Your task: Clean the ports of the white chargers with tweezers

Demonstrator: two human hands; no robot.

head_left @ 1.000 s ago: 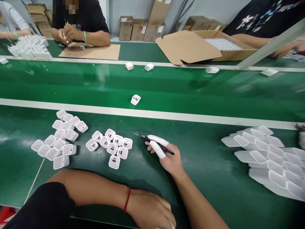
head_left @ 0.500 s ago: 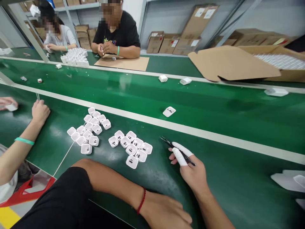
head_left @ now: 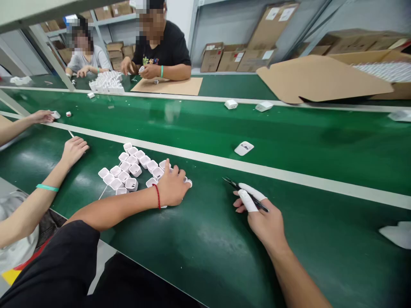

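Note:
My left hand (head_left: 173, 187), a red cord at its wrist, lies palm down with fingers spread over the right-hand part of a cluster of small white plastic charger housings (head_left: 135, 170). It covers some of them, and a few edges show around the fingers. The housings are open-topped and stand close together on the green bench. My right hand (head_left: 268, 220), white covers on its thumb and index finger, pinches a pair of black tweezers (head_left: 260, 205). The tweezer tips point up and left, a little above the bench and apart from the housings.
A white housing with dark parts inside (head_left: 244, 148) lies on the green conveyor (head_left: 199, 124) beyond a pale rail. A co-worker's hand (head_left: 74, 149) is at the left. Opposite, two people sit near a stack of white pieces (head_left: 107, 82). An open carton (head_left: 324, 79) stands at far right.
My left hand has moved from the near edge up and left onto the right group of housings, which now sits against the left group. My right hand keeps the tweezers.

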